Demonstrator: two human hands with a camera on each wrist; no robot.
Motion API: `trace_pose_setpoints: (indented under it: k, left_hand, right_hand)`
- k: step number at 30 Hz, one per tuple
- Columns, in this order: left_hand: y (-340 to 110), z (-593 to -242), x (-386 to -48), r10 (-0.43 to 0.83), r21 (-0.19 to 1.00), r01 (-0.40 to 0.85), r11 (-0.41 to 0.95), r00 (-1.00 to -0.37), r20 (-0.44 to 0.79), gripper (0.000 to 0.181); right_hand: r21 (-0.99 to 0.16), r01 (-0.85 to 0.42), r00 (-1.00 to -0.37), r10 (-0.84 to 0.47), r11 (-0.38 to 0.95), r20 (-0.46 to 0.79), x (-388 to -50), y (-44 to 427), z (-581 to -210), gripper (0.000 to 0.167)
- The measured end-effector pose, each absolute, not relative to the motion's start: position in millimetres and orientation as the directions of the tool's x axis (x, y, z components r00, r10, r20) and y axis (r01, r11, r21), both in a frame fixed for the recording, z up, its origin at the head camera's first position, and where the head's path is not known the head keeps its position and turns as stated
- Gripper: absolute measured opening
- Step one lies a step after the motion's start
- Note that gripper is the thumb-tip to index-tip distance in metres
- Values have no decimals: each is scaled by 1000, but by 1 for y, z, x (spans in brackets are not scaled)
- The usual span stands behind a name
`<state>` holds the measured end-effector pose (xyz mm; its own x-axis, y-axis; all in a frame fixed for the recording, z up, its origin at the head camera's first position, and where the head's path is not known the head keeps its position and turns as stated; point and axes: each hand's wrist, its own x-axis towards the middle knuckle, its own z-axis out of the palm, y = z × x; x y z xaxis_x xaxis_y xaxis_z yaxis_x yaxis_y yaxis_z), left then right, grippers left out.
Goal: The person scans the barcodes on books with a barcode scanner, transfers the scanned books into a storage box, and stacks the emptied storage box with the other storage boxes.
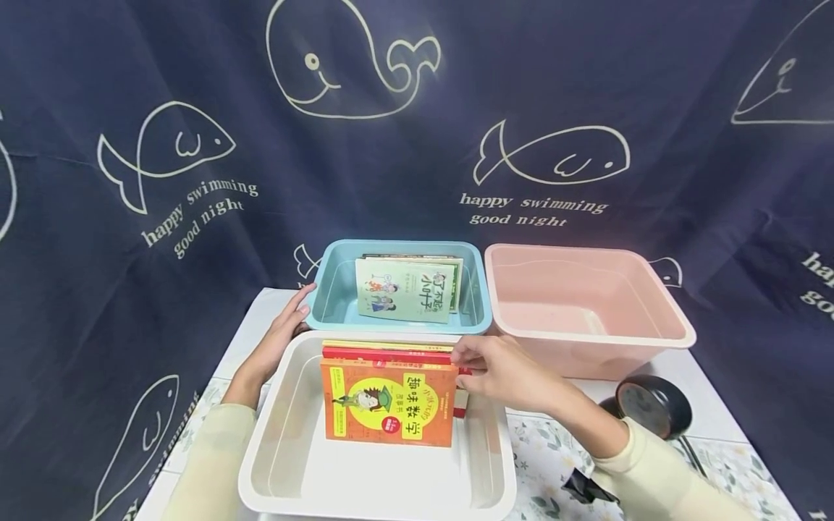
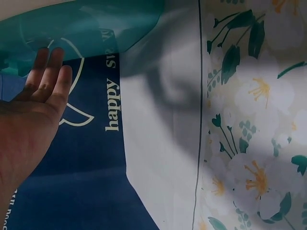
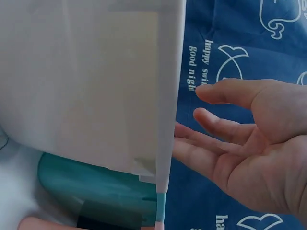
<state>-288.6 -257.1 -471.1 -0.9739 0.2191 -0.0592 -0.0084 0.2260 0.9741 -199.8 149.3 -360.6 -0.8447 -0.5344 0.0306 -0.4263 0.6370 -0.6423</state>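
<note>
Orange book (image 1: 389,403) titled 趣味数学 stands before red books (image 1: 384,354) in a white bin (image 1: 391,477). At their right edge is the right hand (image 1: 498,365), thumb and forefinger apart; contact cannot be told. Well apart from it, the left hand (image 1: 280,333), fingers extended, touches the rim of a blue bin (image 1: 339,289) holding a green book (image 1: 407,291) marked 小叶子. Navy cloth (image 1: 417,166) behind reads "happy swimming good night".

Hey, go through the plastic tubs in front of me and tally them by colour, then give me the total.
Blue tub: 1
White tub: 1
Pink tub: 1
Total: 3 tubs
</note>
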Motion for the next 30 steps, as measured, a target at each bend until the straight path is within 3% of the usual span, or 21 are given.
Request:
trace_pose_setpoints:
  k: [10, 21, 30]
  left_hand:
    - [-255, -470, -288, 213, 974, -14, 225, -975, -63, 58]
    - [-256, -471, -286, 211, 975, -23, 220, -975, -70, 57]
    - [-254, -471, -286, 213, 977, -15, 213, -975, -62, 59]
  right_hand:
    - [-643, -379, -840, -540, 665, -63, -198, 142, -366, 27]
    - [-626, -387, -853, -521, 677, -36, -199, 138, -374, 24]
    - [-611, -353, -870, -489, 708, -64, -198, 131, -377, 32]
